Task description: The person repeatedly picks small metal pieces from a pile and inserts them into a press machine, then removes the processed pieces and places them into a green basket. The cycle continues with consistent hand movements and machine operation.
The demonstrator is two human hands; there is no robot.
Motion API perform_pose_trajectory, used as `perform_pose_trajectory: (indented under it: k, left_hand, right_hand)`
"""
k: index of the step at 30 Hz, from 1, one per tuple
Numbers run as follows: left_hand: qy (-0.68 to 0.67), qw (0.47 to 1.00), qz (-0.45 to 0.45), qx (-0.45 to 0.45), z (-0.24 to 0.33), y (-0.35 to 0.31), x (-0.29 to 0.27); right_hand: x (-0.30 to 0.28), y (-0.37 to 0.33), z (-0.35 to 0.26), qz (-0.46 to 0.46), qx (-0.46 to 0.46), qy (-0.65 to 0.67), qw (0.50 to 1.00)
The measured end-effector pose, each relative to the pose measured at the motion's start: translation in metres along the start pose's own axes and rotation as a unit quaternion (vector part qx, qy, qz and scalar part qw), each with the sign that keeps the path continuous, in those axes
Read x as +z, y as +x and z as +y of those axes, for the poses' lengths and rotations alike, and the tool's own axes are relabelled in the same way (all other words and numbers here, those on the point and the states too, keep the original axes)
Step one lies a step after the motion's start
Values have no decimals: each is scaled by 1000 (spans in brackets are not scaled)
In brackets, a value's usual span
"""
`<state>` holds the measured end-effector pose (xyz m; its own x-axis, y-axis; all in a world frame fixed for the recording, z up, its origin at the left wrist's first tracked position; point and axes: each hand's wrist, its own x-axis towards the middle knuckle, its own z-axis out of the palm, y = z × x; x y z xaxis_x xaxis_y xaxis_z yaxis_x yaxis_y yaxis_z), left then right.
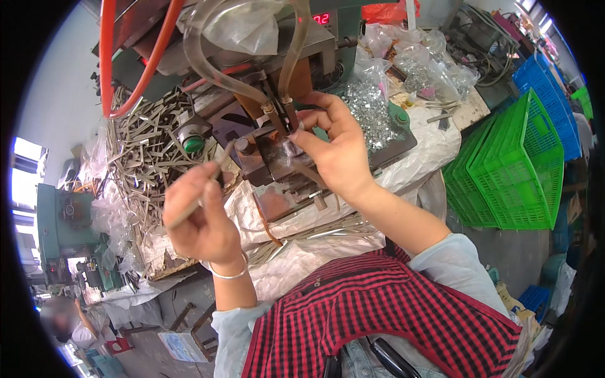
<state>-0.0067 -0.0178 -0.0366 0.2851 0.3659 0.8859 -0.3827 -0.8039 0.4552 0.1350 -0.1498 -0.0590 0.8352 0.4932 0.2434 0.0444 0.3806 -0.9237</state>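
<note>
My left hand (208,217) is closed around a thin grey-brown metal strip (224,157), whose far end points up toward the machine's fixture. My right hand (343,148) reaches into the fixture of a bench machine (302,50), its thumb and forefinger pinched together beside the upright metal holders (275,120). Whatever lies between those fingertips is too small to make out. Just below them a small shiny metal piece (292,148) rests on the fixture block. Two clear hoses (239,85) run down to the holders.
Many loose metal strips (148,151) lie heaped on the left around a green button (193,145). Small shiny metal parts (372,113) are piled right of the fixture, near plastic bags (419,66). An orange hose loop (148,75) hangs at upper left. Green crates (517,170) stand at right.
</note>
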Motion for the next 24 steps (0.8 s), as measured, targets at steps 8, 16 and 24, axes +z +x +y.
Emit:
perform_pose_trajectory:
  k: [8,16,24]
  left_hand:
    - [87,958,-220,159,21,-22,41]
    - [95,950,-211,208,6,-31,49]
    - [78,968,-229,63,26,-40,34]
  right_hand:
    - [-68,-1,-7,-15,-157,-389,908]
    - [-148,9,58,72,-166,-600,779]
    - [-126,44,61,-98,-273,-648,704]
